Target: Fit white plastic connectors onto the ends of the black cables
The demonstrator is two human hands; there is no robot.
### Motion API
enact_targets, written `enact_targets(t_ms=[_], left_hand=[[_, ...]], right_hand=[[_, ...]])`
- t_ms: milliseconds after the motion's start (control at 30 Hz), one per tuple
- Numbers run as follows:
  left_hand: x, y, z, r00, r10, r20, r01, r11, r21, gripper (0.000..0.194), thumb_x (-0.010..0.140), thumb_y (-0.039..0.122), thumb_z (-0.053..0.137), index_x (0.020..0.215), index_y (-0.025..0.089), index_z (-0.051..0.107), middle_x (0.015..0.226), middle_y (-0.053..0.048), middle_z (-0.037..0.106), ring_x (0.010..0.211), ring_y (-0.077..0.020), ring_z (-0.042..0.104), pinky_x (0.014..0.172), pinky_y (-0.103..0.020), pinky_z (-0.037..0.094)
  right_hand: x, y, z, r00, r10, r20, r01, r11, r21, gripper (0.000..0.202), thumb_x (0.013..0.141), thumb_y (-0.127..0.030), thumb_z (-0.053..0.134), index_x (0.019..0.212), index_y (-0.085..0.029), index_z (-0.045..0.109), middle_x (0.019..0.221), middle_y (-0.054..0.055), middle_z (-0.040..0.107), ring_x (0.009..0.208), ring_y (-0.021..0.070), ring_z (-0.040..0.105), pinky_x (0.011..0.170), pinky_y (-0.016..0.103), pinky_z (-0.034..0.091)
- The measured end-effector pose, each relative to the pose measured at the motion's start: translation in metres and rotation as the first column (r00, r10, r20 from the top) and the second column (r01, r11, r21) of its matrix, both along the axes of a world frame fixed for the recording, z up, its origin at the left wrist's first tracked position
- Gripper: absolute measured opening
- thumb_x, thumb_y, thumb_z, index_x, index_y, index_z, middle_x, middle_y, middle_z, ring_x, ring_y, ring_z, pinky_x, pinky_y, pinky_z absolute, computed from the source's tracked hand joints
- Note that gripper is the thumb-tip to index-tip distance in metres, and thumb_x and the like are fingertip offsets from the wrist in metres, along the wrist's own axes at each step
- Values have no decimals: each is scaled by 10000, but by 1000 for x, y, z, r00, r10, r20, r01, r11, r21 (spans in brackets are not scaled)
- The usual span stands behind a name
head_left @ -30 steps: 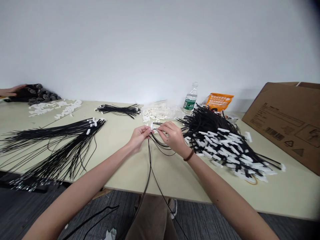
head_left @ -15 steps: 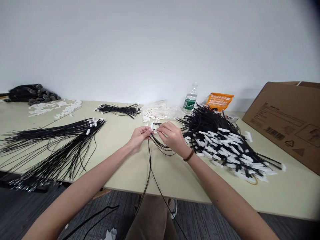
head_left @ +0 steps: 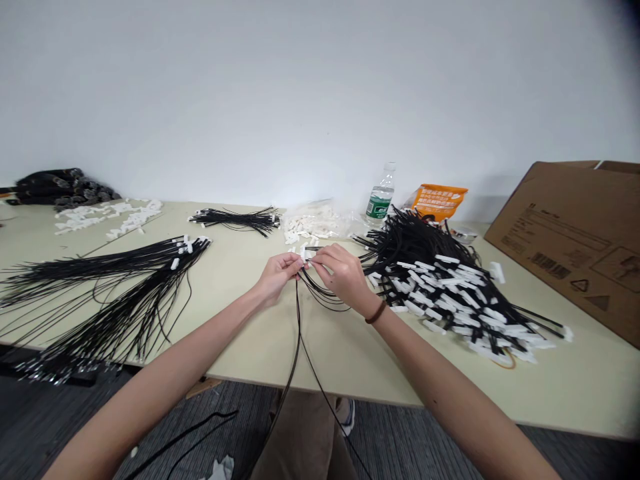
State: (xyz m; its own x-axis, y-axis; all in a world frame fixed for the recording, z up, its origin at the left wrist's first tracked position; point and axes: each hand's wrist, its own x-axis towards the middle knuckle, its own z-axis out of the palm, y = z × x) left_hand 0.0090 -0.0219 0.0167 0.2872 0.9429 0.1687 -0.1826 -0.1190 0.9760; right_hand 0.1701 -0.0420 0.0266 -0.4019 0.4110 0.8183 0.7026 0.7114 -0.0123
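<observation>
Near the middle of the table my left hand [head_left: 278, 275] pinches a small white plastic connector [head_left: 303, 252], which sticks up past the fingertips. My right hand [head_left: 342, 272] meets it from the right, its thumb and forefinger closed on a thin black wire [head_left: 314, 260] at the connector. Several black wires [head_left: 320, 293] loop below the right hand. Other long black wires [head_left: 299, 333] hang from the left fingers over the table's front edge. The exact contact between wire tip and connector is hidden by the fingers.
Loose white connectors and a clear plastic bag [head_left: 325, 220] lie behind the hands. Finished-looking wires with white connectors [head_left: 450, 293] pile up at right, beside a bottle [head_left: 381, 197], an orange pouch [head_left: 440, 201] and a cardboard box [head_left: 565, 247]. Black wire bundles [head_left: 125, 287] lie left.
Both hands stay almost in the same place. The right fingertips have shifted very slightly at the connector; the view has moved a little.
</observation>
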Motion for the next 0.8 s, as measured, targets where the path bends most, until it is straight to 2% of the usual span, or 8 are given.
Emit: enact_targets(t_ms=[100,233,333,467,667,800], left_hand=[[1,2,-2,999,9,43,-6,998,-61,285,601,373,726,685,123,620,685,-29,595,608,-89,477,563,-210,355],[0,8,-5,991,69,113,-49,984,-172,258,576,317,744,688,123,617,698,-25,589,650,-101,505,622,-230,392],[-3,10,-7,982,102,158,-65,973,-222,206,585,261,733,684,117,623,719,-28,589,674,-102,514,659,-237,407],[-7,11,-7,979,99,181,-54,970,-239,142,623,228,698,671,116,625,712,-26,582,665,-95,511,650,-227,407],[-5,7,-1,982,97,165,-47,959,-279,115,642,211,681,663,117,617,679,-16,555,640,-85,498,611,-204,392],[-3,4,1,982,95,164,-43,955,-293,103,641,198,678,650,117,615,679,-14,548,640,-81,494,622,-203,397]], right_hand=[[-1,0,-1,999,-49,-4,49,998,32,188,878,-183,455,781,-178,615,787,44,610,775,151,512,672,264,415],[-1,-1,-2,991,-125,41,117,979,165,141,872,-199,483,915,-180,616,880,59,618,870,178,487,740,297,405],[-2,-2,-6,978,-103,181,55,965,255,160,875,-176,481,984,-196,596,943,49,625,932,176,482,793,324,380],[-7,-1,-14,928,-43,370,-61,962,266,169,891,-135,437,966,-174,582,986,42,616,965,153,483,822,319,365],[-14,3,-20,902,-40,429,-112,939,324,178,890,-84,404,898,-134,575,876,50,608,881,151,503,777,322,373],[-13,4,-19,899,-8,437,-144,938,314,180,880,-61,406,868,-123,575,841,56,608,846,151,523,742,316,384]])
